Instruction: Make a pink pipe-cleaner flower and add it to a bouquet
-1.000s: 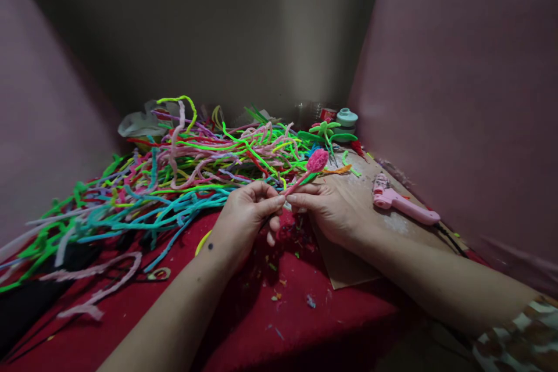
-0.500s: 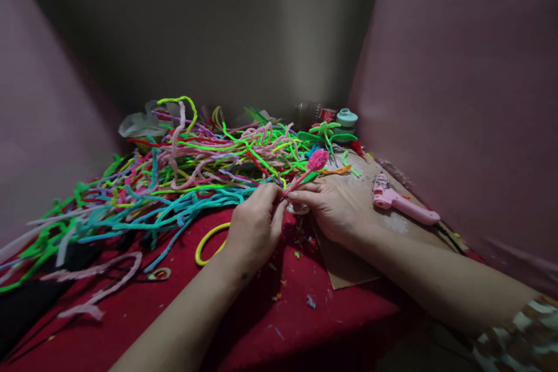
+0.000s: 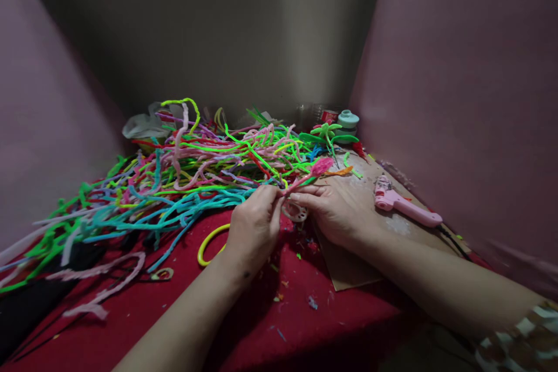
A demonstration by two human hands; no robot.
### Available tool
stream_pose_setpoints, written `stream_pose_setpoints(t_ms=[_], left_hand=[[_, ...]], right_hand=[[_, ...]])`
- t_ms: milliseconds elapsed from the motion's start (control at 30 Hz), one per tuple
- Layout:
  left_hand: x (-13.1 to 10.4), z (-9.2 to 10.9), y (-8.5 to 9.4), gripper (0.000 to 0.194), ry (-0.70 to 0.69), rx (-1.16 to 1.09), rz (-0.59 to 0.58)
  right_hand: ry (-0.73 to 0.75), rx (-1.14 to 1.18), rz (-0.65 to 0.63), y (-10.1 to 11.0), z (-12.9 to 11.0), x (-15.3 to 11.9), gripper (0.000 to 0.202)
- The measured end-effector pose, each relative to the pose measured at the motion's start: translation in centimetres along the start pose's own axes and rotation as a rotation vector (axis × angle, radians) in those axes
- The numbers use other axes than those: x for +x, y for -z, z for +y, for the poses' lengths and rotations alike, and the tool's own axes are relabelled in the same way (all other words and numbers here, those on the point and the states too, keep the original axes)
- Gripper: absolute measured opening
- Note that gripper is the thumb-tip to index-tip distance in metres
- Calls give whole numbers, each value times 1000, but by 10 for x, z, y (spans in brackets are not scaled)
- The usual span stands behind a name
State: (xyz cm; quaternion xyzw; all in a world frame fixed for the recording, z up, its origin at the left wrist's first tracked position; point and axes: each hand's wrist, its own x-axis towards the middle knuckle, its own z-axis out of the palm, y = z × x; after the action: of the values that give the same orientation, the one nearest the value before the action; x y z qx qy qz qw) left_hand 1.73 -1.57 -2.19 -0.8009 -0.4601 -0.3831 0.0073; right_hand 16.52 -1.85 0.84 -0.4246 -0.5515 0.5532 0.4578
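From over the person's head, looking down at the hands, I see a pink fuzzy-headed stem (image 3: 321,166) held above the table (image 3: 314,325), which is covered in red cloth. It slants up to the right, its fluffy head clear of both hands. The left hand (image 3: 256,224) pinches the lower end between thumb and curled fingers. The right hand (image 3: 333,212) meets it there, thumb and fingers pressed together on the stem, though the exact contact is partly hidden. Just below the fingertips sits a pale ring with holes (image 3: 300,215), partly covered by the hands.

A yellow ring (image 3: 201,253) lies on the cloth beside the left forearm. Behind and to the left there's a great tangle of fuzzy stems (image 3: 218,157) in green, pink, turquoise and red, with one bent pink length (image 3: 124,283) lying nearer. On the right, a pink glue gun (image 3: 407,208) rests on cardboard (image 3: 349,273). Farther back I can see a green fuzzy flower (image 3: 326,130) and, close by, a light-blue container (image 3: 347,120).
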Motion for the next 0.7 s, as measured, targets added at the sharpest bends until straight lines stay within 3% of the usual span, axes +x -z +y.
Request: stream_pose_setpoints(t_ms=[200, 433, 567, 700], left_hand=[[4, 6, 4, 14, 191, -240, -30], [8, 7, 12, 18, 665, -904, -247], [10, 4, 15, 18, 742, -1081, -362], [12, 6, 16, 20, 746, -1049, -406]], right_hand=[[-20, 93, -34, 5, 11, 5, 10], [-63, 75, -11, 2, 2, 2, 7], [-73, 172, -48, 3, 10, 5, 9], [-63, 233, -76, 5, 20, 7, 12]])
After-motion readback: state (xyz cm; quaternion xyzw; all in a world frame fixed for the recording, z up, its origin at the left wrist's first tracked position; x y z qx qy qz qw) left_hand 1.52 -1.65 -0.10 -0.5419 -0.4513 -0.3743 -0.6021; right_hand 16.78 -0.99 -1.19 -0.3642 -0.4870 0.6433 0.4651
